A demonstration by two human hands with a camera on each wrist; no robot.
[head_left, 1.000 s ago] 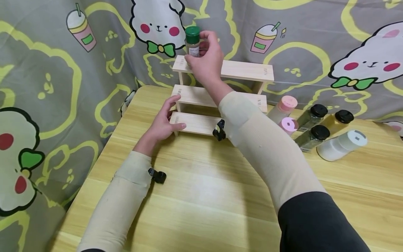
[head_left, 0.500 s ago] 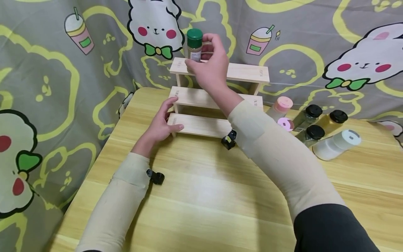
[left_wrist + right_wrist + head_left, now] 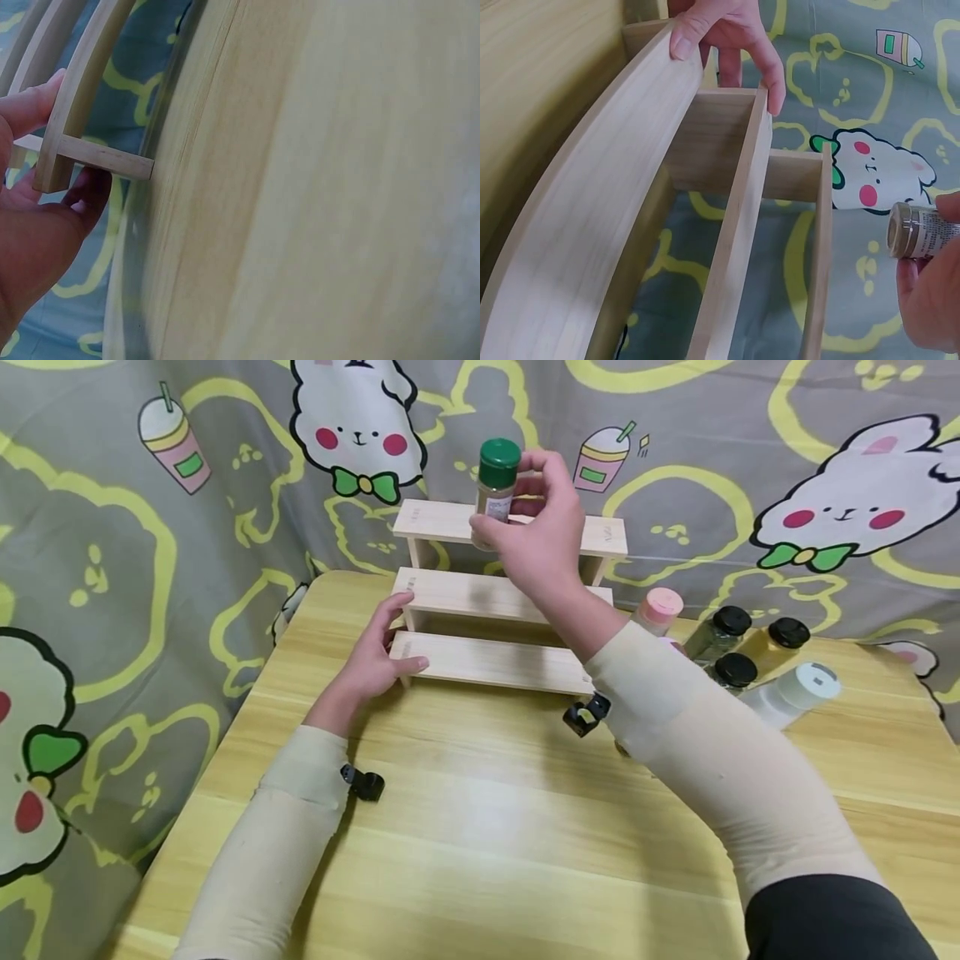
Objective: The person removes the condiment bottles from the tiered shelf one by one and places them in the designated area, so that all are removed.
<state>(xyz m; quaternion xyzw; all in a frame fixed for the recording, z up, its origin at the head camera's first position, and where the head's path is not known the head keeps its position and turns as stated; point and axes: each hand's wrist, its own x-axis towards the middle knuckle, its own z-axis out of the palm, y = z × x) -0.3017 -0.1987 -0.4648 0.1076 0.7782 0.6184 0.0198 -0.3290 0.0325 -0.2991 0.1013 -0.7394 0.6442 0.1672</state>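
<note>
My right hand [image 3: 543, 531] holds a spice jar [image 3: 497, 493] with a green lid and a white label, thumb on one side and fingers on the other. In the head view the jar overlaps the top step of a three-step wooden rack [image 3: 495, 660]; the right wrist view shows a gap between the jar's base [image 3: 900, 230] and the rack. My left hand [image 3: 371, 652] grips the left end of the rack's lowest step, thumb on its front. In the left wrist view, that thumb and the fingers sit around the step's end [image 3: 56, 161].
Right of the rack stand a pink-capped bottle [image 3: 660, 610], several black-capped jars [image 3: 727, 627] and a white-capped bottle [image 3: 798, 693]. My right forearm partly covers this group. A patterned curtain [image 3: 690, 527] hangs behind the wooden table [image 3: 480, 843].
My right hand has carried the green-lidded jar rightward from the left end of the top step and somewhat toward me. The left hand keeps its hold on the rack. The head view has shifted slightly.
</note>
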